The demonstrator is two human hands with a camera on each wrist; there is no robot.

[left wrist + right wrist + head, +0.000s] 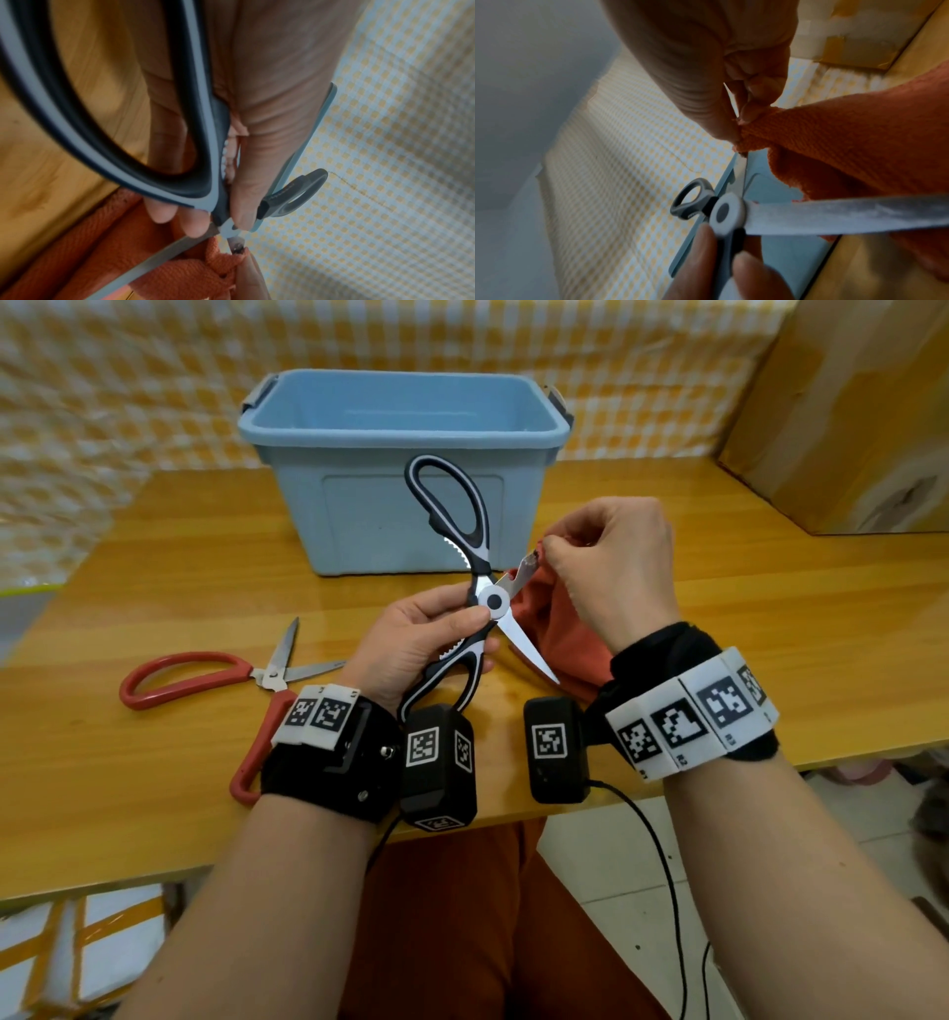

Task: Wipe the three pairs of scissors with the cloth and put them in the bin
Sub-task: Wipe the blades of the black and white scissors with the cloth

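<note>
My left hand (426, 634) grips black-and-white kitchen scissors (457, 521) at the pivot, blades spread open, in front of the blue bin (359, 428). My right hand (606, 562) pinches the orange cloth (565, 634) around the tip of the upper blade. The lower blade points down to the right over the cloth. In the left wrist view my fingers (190, 221) curl round the scissors (195, 130) above the cloth (164, 272). The right wrist view shows thumb and fingers (718, 121) squeezing the cloth (847, 152) on the blade, with the pivot (727, 213) below. Red-handled scissors (205, 675) lie open on the table at left.
The wooden table (179, 546) carries the bin at its back middle. A cardboard box (847, 413) stands at the back right. A yellow-checked sheet (128, 377) hangs behind. Both wrists wear black camera mounts with cables near the table's front edge.
</note>
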